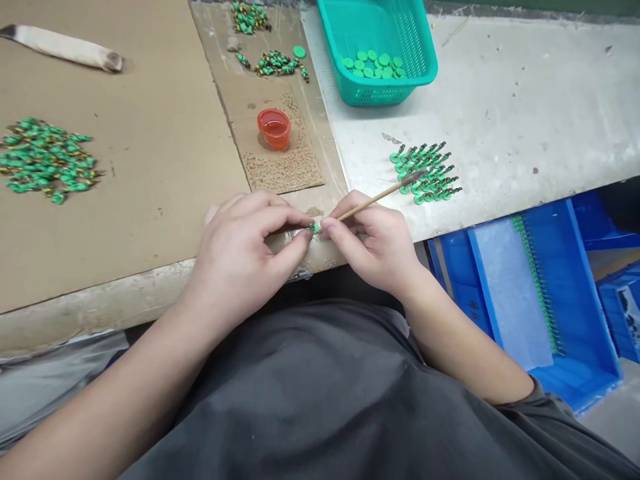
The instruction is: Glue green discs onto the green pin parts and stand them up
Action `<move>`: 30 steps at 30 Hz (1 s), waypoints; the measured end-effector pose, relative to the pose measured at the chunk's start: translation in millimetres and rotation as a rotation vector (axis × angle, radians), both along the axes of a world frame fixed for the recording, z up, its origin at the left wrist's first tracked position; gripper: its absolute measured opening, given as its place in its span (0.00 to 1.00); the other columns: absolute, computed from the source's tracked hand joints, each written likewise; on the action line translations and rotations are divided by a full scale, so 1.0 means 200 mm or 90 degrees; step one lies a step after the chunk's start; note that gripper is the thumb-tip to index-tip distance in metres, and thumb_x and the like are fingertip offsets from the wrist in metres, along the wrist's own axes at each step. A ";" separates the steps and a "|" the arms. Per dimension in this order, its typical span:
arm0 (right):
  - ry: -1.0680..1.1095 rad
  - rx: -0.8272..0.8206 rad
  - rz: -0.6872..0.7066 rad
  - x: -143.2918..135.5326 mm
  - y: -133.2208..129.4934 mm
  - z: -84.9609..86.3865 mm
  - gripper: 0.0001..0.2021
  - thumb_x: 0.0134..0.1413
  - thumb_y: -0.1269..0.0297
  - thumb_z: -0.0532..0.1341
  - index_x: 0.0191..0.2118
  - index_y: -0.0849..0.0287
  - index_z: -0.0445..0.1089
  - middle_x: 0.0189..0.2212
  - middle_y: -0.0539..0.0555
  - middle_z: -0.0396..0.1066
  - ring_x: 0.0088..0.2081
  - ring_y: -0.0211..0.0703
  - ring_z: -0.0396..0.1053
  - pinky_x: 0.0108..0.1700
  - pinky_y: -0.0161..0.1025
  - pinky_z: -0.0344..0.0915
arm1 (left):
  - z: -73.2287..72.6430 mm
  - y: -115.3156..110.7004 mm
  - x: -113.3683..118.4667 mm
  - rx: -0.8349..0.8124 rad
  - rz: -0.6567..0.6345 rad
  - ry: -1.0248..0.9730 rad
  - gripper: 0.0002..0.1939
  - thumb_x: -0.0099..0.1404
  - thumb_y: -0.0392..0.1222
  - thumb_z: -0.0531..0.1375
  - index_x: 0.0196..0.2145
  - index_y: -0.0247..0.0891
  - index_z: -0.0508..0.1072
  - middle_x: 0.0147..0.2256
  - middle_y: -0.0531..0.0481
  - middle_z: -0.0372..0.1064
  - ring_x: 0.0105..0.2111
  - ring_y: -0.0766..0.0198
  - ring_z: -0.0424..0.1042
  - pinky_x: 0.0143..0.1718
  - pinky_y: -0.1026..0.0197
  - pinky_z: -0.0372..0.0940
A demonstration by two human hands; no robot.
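Observation:
Near the table's front edge, my left hand (245, 247) pinches a small green figure (315, 228) between thumb and forefinger. My right hand (375, 243) is closed around a thin paintbrush (373, 202), its dark bristle end pointing up and to the right. The right fingertips meet the small green figure too, so most of it is hidden. Just beyond the hands stands a small red cup (275, 129) with liquid in it, on a speckled piece of cardboard (285, 175). To the right, several green figures on round bases (425, 175) stand in rows.
A teal basket (345, 90) holds several green discs (375, 65). Loose green figures lie in a heap (47, 160) at left and in small piles (277, 63) at the back. A whitish stick-like tool (65, 48) lies far left. Blue bins (590, 320) stand below the table at right.

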State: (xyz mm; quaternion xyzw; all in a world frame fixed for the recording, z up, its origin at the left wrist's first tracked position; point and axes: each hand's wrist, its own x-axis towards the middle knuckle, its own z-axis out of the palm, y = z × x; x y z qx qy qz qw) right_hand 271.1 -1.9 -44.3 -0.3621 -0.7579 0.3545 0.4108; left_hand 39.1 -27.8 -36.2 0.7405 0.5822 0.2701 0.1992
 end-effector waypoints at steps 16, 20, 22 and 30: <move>-0.081 0.068 0.004 0.00 0.00 0.00 0.12 0.86 0.62 0.65 0.42 0.52 0.76 0.39 0.50 0.83 0.39 0.43 0.81 0.48 0.41 0.77 | 0.00 0.00 0.01 -0.039 0.015 -0.006 0.16 0.81 0.59 0.62 0.46 0.54 0.89 0.47 0.52 0.85 0.52 0.49 0.82 0.58 0.40 0.69; -0.094 0.066 0.004 -0.01 0.00 0.00 0.13 0.87 0.59 0.64 0.41 0.51 0.75 0.38 0.51 0.82 0.37 0.44 0.79 0.46 0.43 0.76 | 0.01 0.00 0.02 -0.048 0.021 0.012 0.19 0.80 0.61 0.59 0.46 0.54 0.89 0.47 0.54 0.85 0.53 0.52 0.81 0.59 0.41 0.68; -0.095 0.071 0.006 -0.01 0.00 0.00 0.14 0.86 0.60 0.64 0.41 0.51 0.75 0.37 0.50 0.81 0.37 0.43 0.78 0.46 0.42 0.75 | 0.01 0.01 0.02 -0.055 0.020 0.016 0.20 0.80 0.62 0.59 0.46 0.53 0.88 0.48 0.54 0.85 0.53 0.52 0.81 0.60 0.41 0.68; -0.085 0.021 0.003 -0.03 0.01 0.02 0.17 0.88 0.56 0.63 0.40 0.52 0.75 0.39 0.51 0.82 0.38 0.41 0.79 0.46 0.41 0.76 | 0.01 0.00 0.01 -0.056 0.019 0.017 0.18 0.79 0.58 0.59 0.46 0.53 0.88 0.48 0.56 0.85 0.53 0.54 0.80 0.59 0.40 0.68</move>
